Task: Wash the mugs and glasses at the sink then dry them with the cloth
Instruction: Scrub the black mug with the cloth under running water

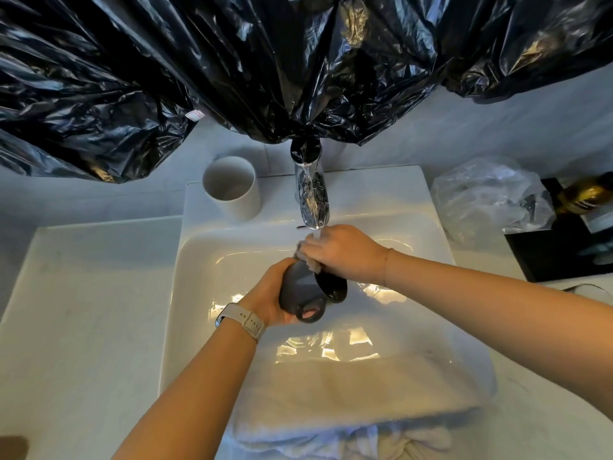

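Observation:
A dark grey mug point(300, 285) lies on its side over the white sink point(212, 260), mouth turned right, handle toward me. My left hand point(267, 298) grips its body from the left. My right hand point(341, 252) is closed on a small grey-beige cloth point(310, 262) pressed at the mug's rim, right under the running water from the chrome tap point(311, 197). A white mug point(232, 187) stands upright on the sink's back left ledge. A white towel point(361, 396) is folded over the sink's front edge.
Black plastic sheeting point(232, 68) hangs over the wall above the tap. A crumpled clear plastic bag point(487, 197) lies on the counter at the right, beside a black tray point(557, 254) with a dark bottle point(587, 192). White counter point(83, 310) extends to the left.

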Tool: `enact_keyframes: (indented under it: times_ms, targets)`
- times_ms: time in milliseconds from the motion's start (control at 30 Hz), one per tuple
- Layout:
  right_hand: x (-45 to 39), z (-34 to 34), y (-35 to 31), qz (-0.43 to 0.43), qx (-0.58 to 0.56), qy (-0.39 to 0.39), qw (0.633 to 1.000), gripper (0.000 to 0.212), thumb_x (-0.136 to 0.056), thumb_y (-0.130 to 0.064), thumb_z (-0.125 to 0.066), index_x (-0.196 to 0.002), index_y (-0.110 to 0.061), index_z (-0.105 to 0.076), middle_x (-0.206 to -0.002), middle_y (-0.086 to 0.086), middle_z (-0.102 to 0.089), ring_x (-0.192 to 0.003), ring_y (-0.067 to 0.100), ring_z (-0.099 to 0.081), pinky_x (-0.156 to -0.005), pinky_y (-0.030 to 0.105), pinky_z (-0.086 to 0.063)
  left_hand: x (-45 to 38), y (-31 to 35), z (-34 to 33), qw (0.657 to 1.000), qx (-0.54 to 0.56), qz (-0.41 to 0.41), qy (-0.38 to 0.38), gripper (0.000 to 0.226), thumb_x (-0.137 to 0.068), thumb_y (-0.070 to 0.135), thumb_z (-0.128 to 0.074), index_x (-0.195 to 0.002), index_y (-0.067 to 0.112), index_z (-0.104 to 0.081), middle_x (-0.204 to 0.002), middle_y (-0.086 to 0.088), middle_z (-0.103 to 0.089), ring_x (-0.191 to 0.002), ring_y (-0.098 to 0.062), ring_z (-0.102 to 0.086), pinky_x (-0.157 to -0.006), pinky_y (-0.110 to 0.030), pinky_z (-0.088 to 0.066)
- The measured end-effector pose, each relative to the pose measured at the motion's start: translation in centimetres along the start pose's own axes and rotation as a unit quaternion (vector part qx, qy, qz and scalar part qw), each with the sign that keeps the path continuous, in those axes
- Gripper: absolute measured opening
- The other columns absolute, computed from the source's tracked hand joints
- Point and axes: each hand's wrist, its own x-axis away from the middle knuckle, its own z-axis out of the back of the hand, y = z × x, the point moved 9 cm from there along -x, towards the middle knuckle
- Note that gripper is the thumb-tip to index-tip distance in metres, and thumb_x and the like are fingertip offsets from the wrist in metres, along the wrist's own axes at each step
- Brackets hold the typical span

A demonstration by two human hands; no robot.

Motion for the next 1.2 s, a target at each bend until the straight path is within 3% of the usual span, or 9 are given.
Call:
enact_keyframes:
  times_ms: [133, 200, 300, 400, 600, 767, 867, 1067, 1200]
  targets:
    - [1.1, -2.5, 2.5, -0.123, -0.013, -0.073, 0.990, 0.030, -0.074, 0.004, -0.057, -0.074, -0.023, -0.044, -0.076, 0.003, -0.057, -0.067, 0.019, -0.047, -0.050, 0.024, -0.022, 0.1, 1.9, 0.6, 0.991, -0.053, -0.114, 0.048, 0.036, -0.092, 0.046, -0.052, -0.098, 0.013, -0.065, -0.080, -0.011, -0.074, -0.066, -0.026, -0.072, -0.064, -0.037, -0.059]
    - [2.2, -4.0, 4.1, -0.208, -0.050, -0.115, 0.970, 0.012, -0.083, -0.004, -0.055, -0.079, -0.015, -0.052, -0.083, 0.009, -0.064, -0.069, 0.023, -0.050, -0.053, 0.028, -0.031, 0.6, 2.7, 0.5, 0.981, -0.083, -0.162, 0.070, 0.039, -0.095, 0.047, -0.049, -0.102, 0.013, -0.066, -0.085, -0.012, -0.074, -0.070, -0.026, -0.071, -0.067, -0.038, -0.057]
    - [4.8, -6.3, 6.1, -0.365, -0.240, -0.147, 0.887, 0.023, -0.097, -0.019, -0.050, -0.078, -0.013, -0.060, -0.081, 0.009, -0.065, -0.075, 0.026, -0.058, -0.064, 0.031, -0.041, 2.0, 4.4, 0.4, 0.955, -0.125, -0.241, 0.122, 0.043, -0.096, 0.045, -0.052, -0.113, 0.007, -0.064, -0.102, -0.022, -0.071, -0.087, -0.030, -0.069, -0.084, -0.046, -0.056]
    - [7.5, -7.5, 5.5, -0.446, -0.410, -0.120, 0.787, 0.026, -0.098, -0.032, -0.052, -0.075, -0.027, -0.061, -0.078, -0.001, -0.063, -0.074, 0.014, -0.059, -0.068, 0.026, -0.043, 4.1, 6.1, -0.3, 0.917, -0.186, -0.310, 0.167, 0.035, -0.096, 0.045, -0.054, -0.112, 0.014, -0.059, -0.101, -0.013, -0.070, -0.091, -0.026, -0.069, -0.075, -0.037, -0.059]
    - [14.2, -8.1, 4.0, -0.536, -0.459, -0.024, 0.708, 0.018, -0.093, -0.043, -0.059, -0.082, -0.031, -0.067, -0.084, -0.006, -0.070, -0.080, 0.013, -0.067, -0.073, 0.025, -0.049, 9.2, 8.4, -2.6, 0.644, -0.549, -0.419, 0.330, 0.038, -0.090, 0.058, -0.053, -0.112, 0.028, -0.050, -0.103, 0.000, -0.052, -0.088, -0.019, -0.056, -0.077, -0.030, -0.050]
    - [17.2, -6.8, 2.2, -0.558, -0.525, 0.081, 0.638, 0.042, -0.077, -0.025, -0.081, -0.100, -0.027, -0.046, -0.098, 0.001, -0.070, -0.077, 0.005, -0.069, -0.063, 0.015, -0.051, 12.0, 8.4, -3.8, 0.522, -0.623, -0.439, 0.385, 0.046, -0.087, 0.060, -0.052, -0.120, 0.028, -0.049, -0.112, -0.001, -0.050, -0.096, -0.024, -0.051, -0.077, -0.035, -0.051]
    - [17.5, -5.6, 0.9, -0.537, -0.546, 0.070, 0.639, 0.057, -0.076, -0.019, -0.081, -0.118, -0.033, -0.045, -0.101, 0.004, -0.067, -0.077, 0.006, -0.070, -0.064, 0.015, -0.052, 13.0, 8.5, -2.8, 0.577, -0.574, -0.441, 0.378, 0.042, -0.088, 0.059, -0.054, -0.116, 0.028, -0.050, -0.107, 0.001, -0.050, -0.092, -0.021, -0.053, -0.077, -0.034, -0.052]
    - [16.0, -3.8, -2.4, -0.488, -0.622, 0.011, 0.612, 0.016, -0.083, -0.034, -0.073, -0.086, -0.019, -0.077, -0.090, 0.006, -0.077, -0.086, 0.018, -0.073, -0.071, 0.022, -0.056, 11.7, 4.3, 1.2, 0.918, -0.078, -0.334, 0.197, 0.036, -0.092, 0.051, -0.058, -0.112, 0.022, -0.059, -0.105, -0.011, -0.071, -0.097, -0.026, -0.067, -0.069, -0.034, -0.055]
    - [13.5, -2.1, -4.6, -0.467, -0.632, 0.017, 0.618, 0.025, -0.085, -0.047, -0.069, -0.086, -0.023, -0.076, -0.086, 0.000, -0.077, -0.080, 0.010, -0.072, -0.062, 0.013, -0.049, 9.7, -0.5, 0.0, 0.948, 0.234, -0.213, 0.017, 0.049, -0.088, 0.052, -0.062, -0.125, 0.020, -0.062, -0.121, -0.020, -0.067, -0.111, -0.038, -0.063, -0.078, -0.046, -0.059]
